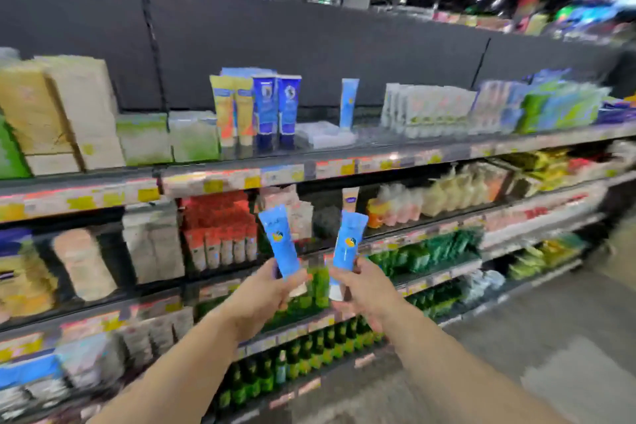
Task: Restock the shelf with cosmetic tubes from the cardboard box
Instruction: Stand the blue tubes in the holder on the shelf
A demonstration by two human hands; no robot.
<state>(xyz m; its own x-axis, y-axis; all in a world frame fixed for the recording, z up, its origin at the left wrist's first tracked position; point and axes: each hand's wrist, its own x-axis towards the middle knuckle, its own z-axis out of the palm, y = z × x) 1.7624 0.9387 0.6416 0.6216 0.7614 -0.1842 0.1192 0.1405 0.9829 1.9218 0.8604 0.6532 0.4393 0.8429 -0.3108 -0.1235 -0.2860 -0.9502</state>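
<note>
Where tubes stand, blurred store shelf (344, 162)

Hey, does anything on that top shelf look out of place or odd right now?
Mostly tidy. One light blue tube stands alone on the top shelf with bare space around it, beside full rows. It matches the tubes in the left hand and right hand.

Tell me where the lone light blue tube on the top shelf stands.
In the head view, the lone tube stands upright mid-shelf, right of the dark blue tubes and left of the white packs.

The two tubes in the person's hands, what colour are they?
Light blue tubes with white caps, seen in the head view.
</note>
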